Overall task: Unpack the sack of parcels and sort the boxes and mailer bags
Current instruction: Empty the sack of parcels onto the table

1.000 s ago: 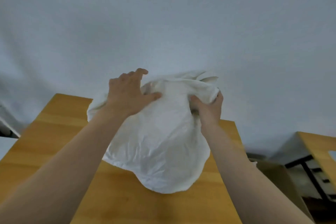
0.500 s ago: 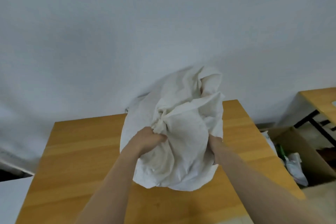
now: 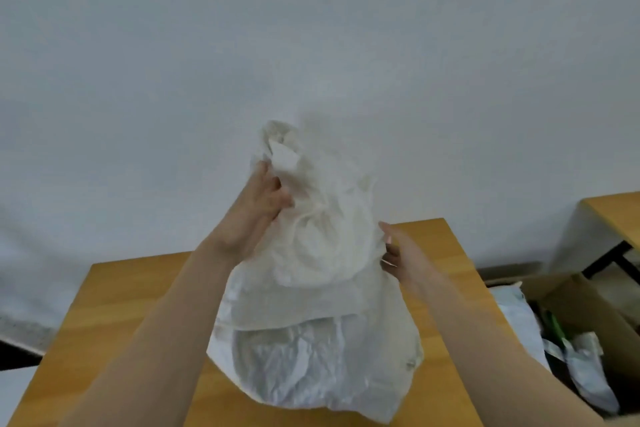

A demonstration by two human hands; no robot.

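Fingers (image 3: 262, 173) of the left hand (image 3: 259, 206) are curled into the bunched cloth near the top of the sack (image 3: 322, 329), gripping a fold there with the thumb closing in from the side. Fingers (image 3: 388, 231) of the right hand (image 3: 403, 258) are fairly straight and a little spread, their tips touching the sack's right flank about halfway up; whether they catch any cloth cannot be told.

The sack is white and crumpled. Its broad lower part rests on the bench (image 3: 117, 308), near the middle and reaching toward the near edge, while the gathered upper part stands up in front of the pale wall (image 3: 311, 45). What it contains is hidden. Both bare forearms reach in from the near side, one on each side of the sack.

To the right of the bench, lower down, a brown carton (image 3: 588, 302) stands open. Inside it lie pale mailer bags (image 3: 519, 317), with something green between them that is too small to make out. Farther right, a second wooden table (image 3: 614, 215) with dark legs shows at the picture's edge.
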